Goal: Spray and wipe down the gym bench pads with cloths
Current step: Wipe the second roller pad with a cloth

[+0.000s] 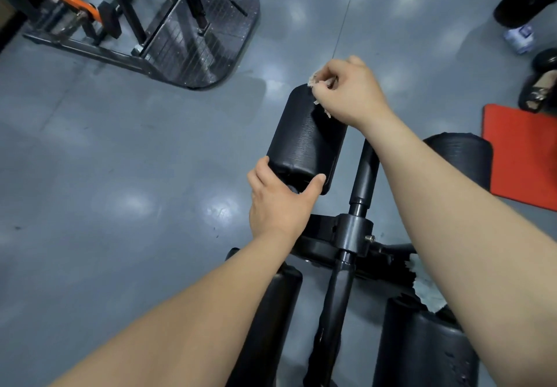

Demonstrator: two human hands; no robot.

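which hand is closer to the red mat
Right. The right hand holds a cloth at the far end of the pad, left of the red mat; the left hand grips the near end, farther away.

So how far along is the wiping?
Done: nothing visibly finished. In hand: left hand grips the far left pad at its near end; right hand holds a cloth against its far end. Left: far right pad, near left pad, torn near right pad, untouched; whether wiped cannot be told.

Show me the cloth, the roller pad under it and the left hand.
cloth (pixel 314 81), head view, pale frayed edge at the pad's far end
roller pad (pixel 304 142), head view, middle of its black top
left hand (pixel 280 206), head view, back of the hand
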